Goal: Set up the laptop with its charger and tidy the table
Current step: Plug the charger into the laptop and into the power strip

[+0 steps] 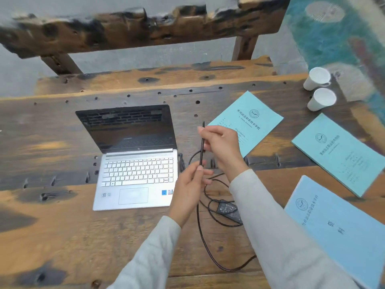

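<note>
A silver laptop [135,174] stands open with a dark screen on the wooden table [62,236]. Right of it lies the black charger brick [228,209] with its cable [206,247] looping over the table. Between the laptop and the brick I hold a stretch of the black cable end [201,149] upright. My left hand [190,188] pinches its lower part. My right hand [220,144] grips its upper part near the tip.
Three light-blue booklets lie to the right: one [250,119] behind my right hand, one [337,155] farther right, one [341,230] at the near right. Two white paper cups [316,79] [321,100] stand at the far right. A wooden bench back [135,30] rises behind the table.
</note>
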Available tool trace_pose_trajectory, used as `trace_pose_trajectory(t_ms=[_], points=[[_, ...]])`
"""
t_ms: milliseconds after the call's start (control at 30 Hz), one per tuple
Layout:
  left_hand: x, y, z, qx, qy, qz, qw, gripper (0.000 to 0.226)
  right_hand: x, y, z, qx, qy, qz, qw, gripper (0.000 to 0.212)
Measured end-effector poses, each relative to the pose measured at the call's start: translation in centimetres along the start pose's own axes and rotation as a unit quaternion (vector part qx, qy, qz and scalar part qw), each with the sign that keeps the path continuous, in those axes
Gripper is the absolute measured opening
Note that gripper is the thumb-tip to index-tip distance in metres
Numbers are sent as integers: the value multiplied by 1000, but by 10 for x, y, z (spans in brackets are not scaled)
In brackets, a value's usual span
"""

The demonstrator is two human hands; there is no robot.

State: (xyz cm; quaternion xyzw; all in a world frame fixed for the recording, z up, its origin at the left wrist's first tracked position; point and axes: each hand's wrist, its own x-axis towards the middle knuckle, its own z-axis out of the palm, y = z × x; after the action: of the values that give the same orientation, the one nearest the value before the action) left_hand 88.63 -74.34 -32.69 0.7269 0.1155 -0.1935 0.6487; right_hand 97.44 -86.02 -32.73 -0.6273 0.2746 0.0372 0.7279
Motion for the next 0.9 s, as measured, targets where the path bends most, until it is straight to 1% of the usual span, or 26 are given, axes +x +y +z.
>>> trace_pose_trajectory(t_ms=[100,167,233,300,400,467,533,667,700,767,800,867,900], points=[[-22,23,-3,-12,-17,25,999,27,-31,-23,-2,28,-3,-30,999,21],[-34,36,-7,-31,-31,34,998,28,-55,-34,-4,45,-3,-47,998,23],[-43,52,-13,-67,-39,31,997,35,-83,-40,-5,59,0,-69,996,27],[-46,70,-18,-90,-28,18,995,46,-111,-43,-5,67,3,-100,993,27],[-50,99,-24,-103,-30,20,994,46,-152,-46,-3,52,19,-152,987,27],[-57,121,-30,-126,-61,33,990,44,-180,-47,-2,24,37,-194,980,24],[-69,140,-38,-136,-109,49,983,40,-207,-46,0,7,71,-216,974,22],[-109,153,-52,-156,-199,96,963,21,-257,-40,3,-5,137,-242,961,20],[-120,154,-55,-160,-219,111,956,21,-270,-39,5,1,147,-235,961,26],[-141,154,-59,-164,-258,146,941,22,-294,-38,10,54,173,-206,962,48],[-151,153,-60,-165,-278,166,932,22,-305,-39,9,75,198,-200,957,53],[-171,149,-63,-172,-327,193,909,21,-327,-44,8,88,258,-210,939,52],[-180,144,-64,-176,-353,200,897,21,-338,-48,6,101,275,-222,930,50]])
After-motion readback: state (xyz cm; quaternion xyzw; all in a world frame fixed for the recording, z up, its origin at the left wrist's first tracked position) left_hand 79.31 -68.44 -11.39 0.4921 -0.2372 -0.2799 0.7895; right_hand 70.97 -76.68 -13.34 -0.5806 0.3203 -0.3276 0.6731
